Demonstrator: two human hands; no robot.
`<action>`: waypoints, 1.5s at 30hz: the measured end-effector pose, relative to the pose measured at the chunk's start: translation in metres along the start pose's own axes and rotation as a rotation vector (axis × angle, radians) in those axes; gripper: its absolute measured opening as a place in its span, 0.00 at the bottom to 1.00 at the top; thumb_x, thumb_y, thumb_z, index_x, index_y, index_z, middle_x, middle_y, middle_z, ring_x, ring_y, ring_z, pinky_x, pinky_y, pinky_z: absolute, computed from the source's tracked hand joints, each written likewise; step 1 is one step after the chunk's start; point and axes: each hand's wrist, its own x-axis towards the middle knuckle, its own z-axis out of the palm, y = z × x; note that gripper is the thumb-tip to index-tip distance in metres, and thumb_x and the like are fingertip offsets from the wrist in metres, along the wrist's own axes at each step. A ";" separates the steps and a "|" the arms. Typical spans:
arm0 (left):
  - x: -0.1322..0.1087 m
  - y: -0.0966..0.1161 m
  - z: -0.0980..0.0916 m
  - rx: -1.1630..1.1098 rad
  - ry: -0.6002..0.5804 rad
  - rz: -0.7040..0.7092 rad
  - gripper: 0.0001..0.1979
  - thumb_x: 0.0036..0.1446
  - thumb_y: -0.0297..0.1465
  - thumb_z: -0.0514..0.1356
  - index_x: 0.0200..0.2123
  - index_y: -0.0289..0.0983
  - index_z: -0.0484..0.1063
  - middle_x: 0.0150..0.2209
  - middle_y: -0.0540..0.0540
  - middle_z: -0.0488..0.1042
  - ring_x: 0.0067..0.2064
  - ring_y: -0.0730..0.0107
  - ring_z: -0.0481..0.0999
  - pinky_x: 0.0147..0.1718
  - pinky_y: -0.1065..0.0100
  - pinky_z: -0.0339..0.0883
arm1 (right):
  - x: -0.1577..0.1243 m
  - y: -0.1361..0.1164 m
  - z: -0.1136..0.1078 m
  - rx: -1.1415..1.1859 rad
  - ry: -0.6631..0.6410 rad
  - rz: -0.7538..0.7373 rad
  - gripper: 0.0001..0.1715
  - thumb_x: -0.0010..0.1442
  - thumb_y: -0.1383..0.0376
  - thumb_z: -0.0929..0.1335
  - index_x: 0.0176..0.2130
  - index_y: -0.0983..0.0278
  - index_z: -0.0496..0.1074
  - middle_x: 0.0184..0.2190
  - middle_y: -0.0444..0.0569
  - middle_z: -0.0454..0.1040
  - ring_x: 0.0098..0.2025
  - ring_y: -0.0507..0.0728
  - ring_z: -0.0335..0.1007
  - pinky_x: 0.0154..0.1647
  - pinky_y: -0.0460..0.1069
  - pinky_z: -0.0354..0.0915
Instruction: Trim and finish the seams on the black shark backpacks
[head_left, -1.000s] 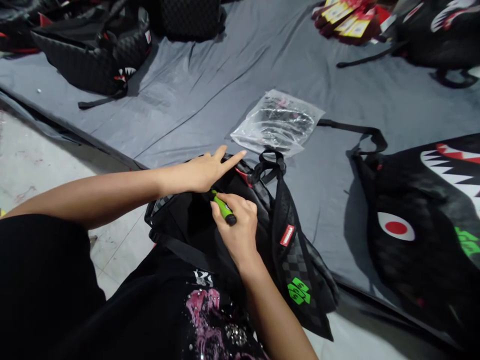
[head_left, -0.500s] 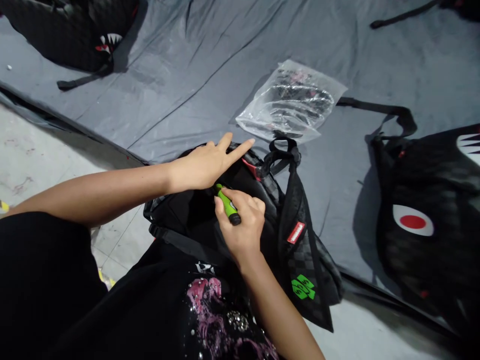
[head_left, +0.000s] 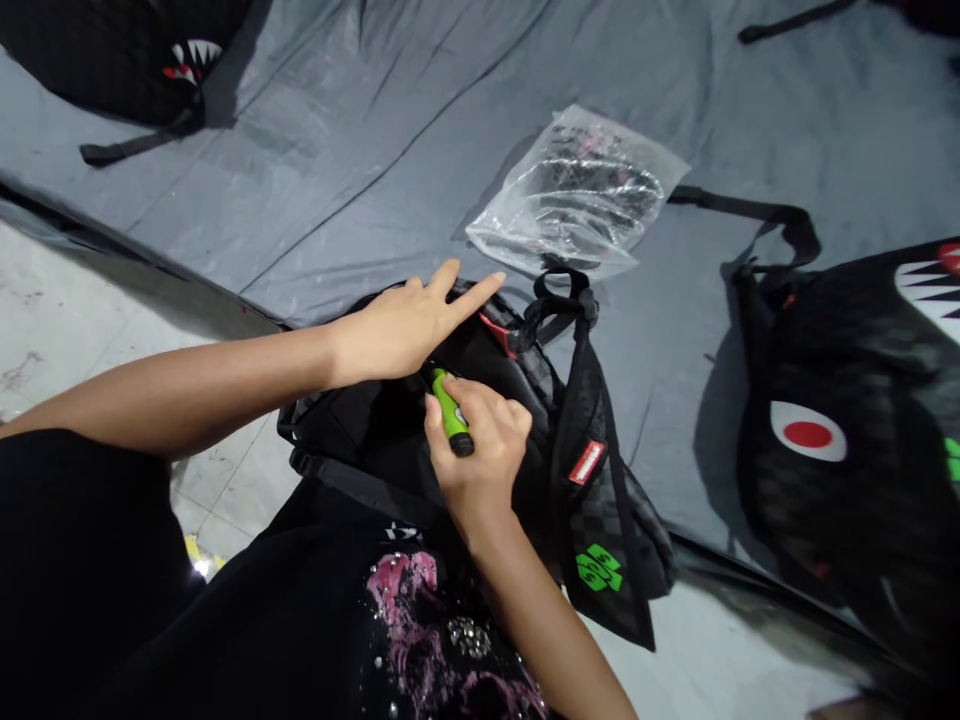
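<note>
A black checkered backpack [head_left: 352, 430] lies at the edge of the grey cloth, its dark back panel facing up. My right hand [head_left: 484, 440] grips a bright green, pen-shaped tool with a black end [head_left: 450, 412]. Its tip points at the panel beside my left hand and is partly hidden, so I cannot tell whether it touches. Across the backpack's upper part rests my left hand [head_left: 397, 328], some fingers stretched out and spread, the others hidden beneath. A shoulder strap with a red label [head_left: 587, 462] and a green print hangs to the right.
Above the backpack lies a clear plastic bag [head_left: 577, 190] with dark contents. Another black backpack with a red-and-white eye [head_left: 810, 434] sits at right, and a third backpack [head_left: 120, 60] at upper left. Wrinkled grey cloth [head_left: 360, 170] covers the surface; pale tiled floor [head_left: 225, 470] shows below its edge.
The whole view has shifted slightly, so things appear a little further left. Both hands keep nearly the same places on the backpack, and the green tool's black end sits slightly lower.
</note>
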 end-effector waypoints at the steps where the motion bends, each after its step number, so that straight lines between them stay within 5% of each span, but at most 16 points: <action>1: 0.000 0.000 0.000 0.000 0.000 0.000 0.51 0.57 0.24 0.58 0.71 0.45 0.24 0.70 0.30 0.41 0.54 0.53 0.70 0.48 0.59 0.67 | 0.000 0.000 0.001 0.021 -0.011 0.000 0.08 0.64 0.63 0.68 0.43 0.62 0.75 0.40 0.50 0.81 0.44 0.58 0.76 0.46 0.54 0.59; 45: -0.001 -0.006 0.010 0.024 0.085 -0.002 0.51 0.56 0.21 0.56 0.72 0.47 0.26 0.71 0.31 0.44 0.55 0.52 0.72 0.45 0.61 0.70 | 0.007 -0.004 -0.003 0.083 -0.042 0.074 0.07 0.63 0.65 0.68 0.42 0.62 0.76 0.41 0.49 0.80 0.44 0.58 0.76 0.47 0.54 0.60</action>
